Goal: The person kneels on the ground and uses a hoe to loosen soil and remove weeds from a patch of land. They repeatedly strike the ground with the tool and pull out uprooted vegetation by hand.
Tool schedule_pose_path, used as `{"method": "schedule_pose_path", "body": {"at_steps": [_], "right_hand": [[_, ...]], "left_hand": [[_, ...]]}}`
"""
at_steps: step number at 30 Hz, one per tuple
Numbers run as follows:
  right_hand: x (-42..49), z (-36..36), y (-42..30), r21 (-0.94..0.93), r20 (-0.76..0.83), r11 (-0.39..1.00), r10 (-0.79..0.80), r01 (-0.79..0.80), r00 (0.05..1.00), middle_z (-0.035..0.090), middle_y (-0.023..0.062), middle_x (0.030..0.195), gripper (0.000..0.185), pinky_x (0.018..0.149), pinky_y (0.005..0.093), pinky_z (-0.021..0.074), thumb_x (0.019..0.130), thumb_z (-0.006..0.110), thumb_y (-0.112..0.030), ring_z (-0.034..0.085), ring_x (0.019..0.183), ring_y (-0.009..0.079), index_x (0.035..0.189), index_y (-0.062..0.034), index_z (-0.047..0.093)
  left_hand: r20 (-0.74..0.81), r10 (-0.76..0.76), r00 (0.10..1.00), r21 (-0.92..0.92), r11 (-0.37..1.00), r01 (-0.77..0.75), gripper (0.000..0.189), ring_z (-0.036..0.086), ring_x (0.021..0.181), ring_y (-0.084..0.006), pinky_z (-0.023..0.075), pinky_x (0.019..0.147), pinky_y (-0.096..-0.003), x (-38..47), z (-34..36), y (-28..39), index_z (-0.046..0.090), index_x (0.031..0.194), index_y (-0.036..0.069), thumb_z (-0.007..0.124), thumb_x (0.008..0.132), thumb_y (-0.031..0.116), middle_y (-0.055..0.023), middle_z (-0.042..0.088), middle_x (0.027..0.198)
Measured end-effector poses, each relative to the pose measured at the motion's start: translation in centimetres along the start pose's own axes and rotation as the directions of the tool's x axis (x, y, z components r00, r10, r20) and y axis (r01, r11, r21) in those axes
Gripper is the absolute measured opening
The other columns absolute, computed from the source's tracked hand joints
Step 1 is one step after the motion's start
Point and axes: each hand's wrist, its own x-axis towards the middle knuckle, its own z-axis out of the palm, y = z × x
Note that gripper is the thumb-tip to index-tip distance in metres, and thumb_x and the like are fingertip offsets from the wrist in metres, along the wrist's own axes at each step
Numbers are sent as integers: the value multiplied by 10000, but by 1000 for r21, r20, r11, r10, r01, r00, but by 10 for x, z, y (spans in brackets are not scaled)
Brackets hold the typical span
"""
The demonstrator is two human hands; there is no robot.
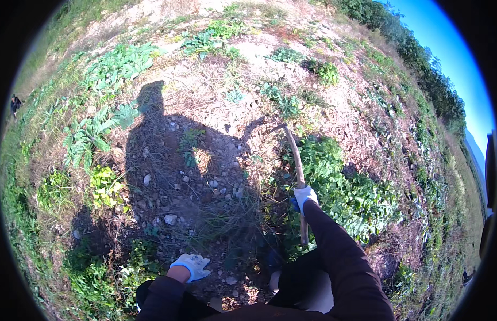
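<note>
My right hand (304, 197), in a white glove with blue on the palm side, grips a rough wooden handle (297, 160) below its middle. The handle runs up and away from me to a small, narrow tool head (278, 128), probably a hoe or pick, which points left; its exact shape is hard to make out. Leafy green vines (332, 168) grow beside the handle on its right. My left hand (192, 266), gloved in white with a blue cuff, is low in front of my body, with nothing visible in it. Its palm side is hidden.
Stony soil (200, 188) with dry grass lies before me, partly under my shadow. A pale stone (170, 219) is near my left hand. Broad-leaved plants (90, 134) grow at left. A distant person (15, 105) is at the far left edge; trees (429, 68) line the right.
</note>
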Motion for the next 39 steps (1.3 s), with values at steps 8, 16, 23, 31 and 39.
{"method": "schedule_pose_path", "body": {"at_steps": [8,16,23,31,39], "right_hand": [[-13,-7,-23,208,-66,965,-146,157,987,602,32,643,199,380,287,454,873,639,-248,563,451,139,914,-71,557],[67,29,27,-359,-186,933,-94,21,978,704,154,819,267,636,345,564,864,573,-218,710,727,238,978,3,669],[0,6,-17,-10,-17,993,122,-122,992,607,53,609,136,370,304,466,888,585,-160,574,445,137,867,-27,604],[-11,-13,-21,90,76,996,18,-25,997,556,27,619,135,378,301,427,901,617,-200,497,427,128,931,-80,563],[-28,-22,-30,183,-61,979,-76,86,995,592,44,605,167,382,293,453,870,615,-227,563,440,147,949,-88,565]], "left_hand": [[-26,22,999,1,1000,-22,518,537,1205,-313,446,978,-433,7,0,5,511,1321,102,455,943,451,-133,569,1302],[30,9,1000,23,1000,-10,553,507,1246,-306,418,1017,-418,10,1,-1,480,1359,110,429,947,476,-134,529,1356],[-7,6,1000,-2,1000,-6,553,506,1245,-305,423,1008,-422,2,6,-4,488,1349,107,432,945,480,-135,534,1350],[-29,20,999,18,1000,-19,524,544,1191,-309,449,961,-432,-3,-2,4,505,1316,108,450,941,470,-139,567,1292],[-7,50,999,65,997,-50,509,551,1178,-312,447,955,-437,4,-4,7,499,1317,114,446,947,460,-138,564,1291]]}}
